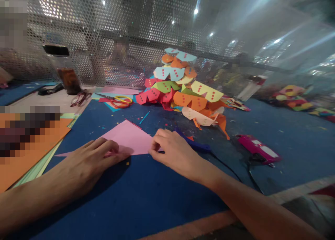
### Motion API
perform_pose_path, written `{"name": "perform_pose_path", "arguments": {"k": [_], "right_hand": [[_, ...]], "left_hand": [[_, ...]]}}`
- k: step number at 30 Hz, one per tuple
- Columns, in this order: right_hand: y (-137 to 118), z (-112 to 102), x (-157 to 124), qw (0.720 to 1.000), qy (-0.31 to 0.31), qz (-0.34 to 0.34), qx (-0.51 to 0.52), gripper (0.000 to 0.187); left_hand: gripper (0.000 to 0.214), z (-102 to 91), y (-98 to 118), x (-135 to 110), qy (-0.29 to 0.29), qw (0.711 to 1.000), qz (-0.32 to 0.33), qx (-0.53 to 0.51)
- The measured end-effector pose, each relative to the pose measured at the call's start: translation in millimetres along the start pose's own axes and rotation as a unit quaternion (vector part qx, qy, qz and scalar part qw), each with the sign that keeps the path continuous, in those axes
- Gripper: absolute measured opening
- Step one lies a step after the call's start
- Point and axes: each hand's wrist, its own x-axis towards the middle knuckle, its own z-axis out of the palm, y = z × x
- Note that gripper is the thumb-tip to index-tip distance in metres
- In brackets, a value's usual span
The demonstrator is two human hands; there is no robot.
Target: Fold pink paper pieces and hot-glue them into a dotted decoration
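Observation:
A pink sheet of paper (128,137), folded into a triangle, lies on the blue table mat (146,194) in front of me. My left hand (91,159) presses on its near left edge with the fingers curled down onto the paper. My right hand (172,149) pinches the paper's right corner between thumb and fingertips. Both hands touch the same sheet.
A tall pile of folded coloured paper pieces (188,89) stands behind the sheet. Orange-handled scissors (120,101) lie at the back left. A stack of orange and green sheets (31,149) sits at the left. A pink device with a cable (258,149) lies at the right. A perforated metal screen (131,34) closes the back.

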Motion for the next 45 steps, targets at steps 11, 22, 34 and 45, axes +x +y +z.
{"name": "perform_pose_path", "arguments": {"k": [11,22,34,45], "right_hand": [[6.1,-6.1,-1.1,1.0,-0.018,-0.005,0.017,0.014],[6.1,-8.6,-2.9,0.999,-0.028,-0.006,0.021,0.012],[8.3,-11.0,-3.7,0.999,-0.025,-0.02,0.009,0.013],[10.8,-9.1,-6.0,0.999,-0.023,-0.02,-0.013,0.012]], "left_hand": [[0.058,1.6,-1.8,2.4,0.028,1.0,0.012,-0.003],[0.056,-3.5,2.1,4.2,0.032,0.999,0.014,-0.015],[0.059,0.8,-1.2,2.3,0.033,0.999,0.013,-0.009],[0.061,2.8,-2.4,1.4,0.037,0.999,0.015,-0.007]]}}
